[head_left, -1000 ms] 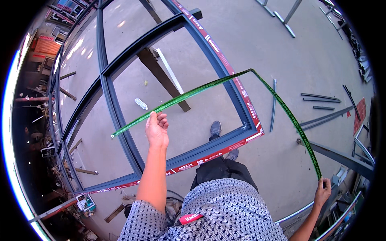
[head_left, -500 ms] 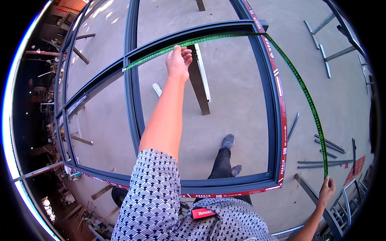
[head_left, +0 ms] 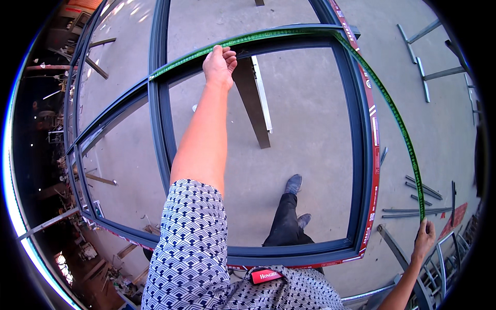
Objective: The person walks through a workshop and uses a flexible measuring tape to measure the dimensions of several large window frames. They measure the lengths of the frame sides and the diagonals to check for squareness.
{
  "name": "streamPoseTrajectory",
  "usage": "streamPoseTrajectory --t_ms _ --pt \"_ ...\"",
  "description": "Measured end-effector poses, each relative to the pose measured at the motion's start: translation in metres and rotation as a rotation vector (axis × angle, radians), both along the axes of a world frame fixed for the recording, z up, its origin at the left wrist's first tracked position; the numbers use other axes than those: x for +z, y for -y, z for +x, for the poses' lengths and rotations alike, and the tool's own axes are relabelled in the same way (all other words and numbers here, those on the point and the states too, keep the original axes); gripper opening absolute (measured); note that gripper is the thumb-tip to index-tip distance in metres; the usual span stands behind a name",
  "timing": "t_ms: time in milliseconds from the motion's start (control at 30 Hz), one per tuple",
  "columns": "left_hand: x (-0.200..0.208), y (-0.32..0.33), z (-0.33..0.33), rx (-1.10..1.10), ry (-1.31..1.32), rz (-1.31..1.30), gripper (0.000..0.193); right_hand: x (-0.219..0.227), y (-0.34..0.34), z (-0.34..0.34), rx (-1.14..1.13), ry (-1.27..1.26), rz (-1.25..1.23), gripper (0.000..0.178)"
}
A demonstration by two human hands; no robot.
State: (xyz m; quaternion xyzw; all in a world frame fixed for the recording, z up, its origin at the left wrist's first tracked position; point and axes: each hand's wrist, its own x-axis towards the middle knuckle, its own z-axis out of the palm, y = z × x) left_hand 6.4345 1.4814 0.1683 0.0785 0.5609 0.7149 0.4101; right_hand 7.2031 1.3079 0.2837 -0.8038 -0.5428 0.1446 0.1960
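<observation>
A long green tape measure blade [head_left: 258,36] lies along the crossbar of a dark grey metal window frame [head_left: 294,254]. Its left end is at the joint with an upright bar. Past the frame's right side the blade bends down in a wide arc. My left hand [head_left: 220,66] reaches over the frame, closed with thumb and fingers pinching the blade's lower edge at the crossbar. Far to the right, my right hand [head_left: 424,237] is closed round the other end of the blade; whether a case is inside that hand, I cannot tell.
Beneath the frame is a brown metal support beam [head_left: 253,108] with a white strip. Loose dark bars [head_left: 416,211] lie on the floor at right, near a metal trestle leg [head_left: 400,256]. Cluttered shelves and tools [head_left: 49,113] line the left side. My shoe [head_left: 293,183] shows through the frame.
My left hand has moved slightly up and left with the blade, which now lies higher on the crossbar. My right hand has risen slightly. The frame appears shifted in view.
</observation>
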Motion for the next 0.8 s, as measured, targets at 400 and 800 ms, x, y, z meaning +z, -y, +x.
streamPoseTrajectory --t_ms 400,800 --pt "-0.011 0.004 -0.008 0.027 -0.038 0.042 0.027 0.024 -0.019 -0.047 -0.104 0.094 -0.038 0.031" --pt "-0.011 0.005 -0.006 0.044 -0.051 0.059 0.025 0.029 -0.026 -0.060 -0.107 0.115 0.021 0.031"
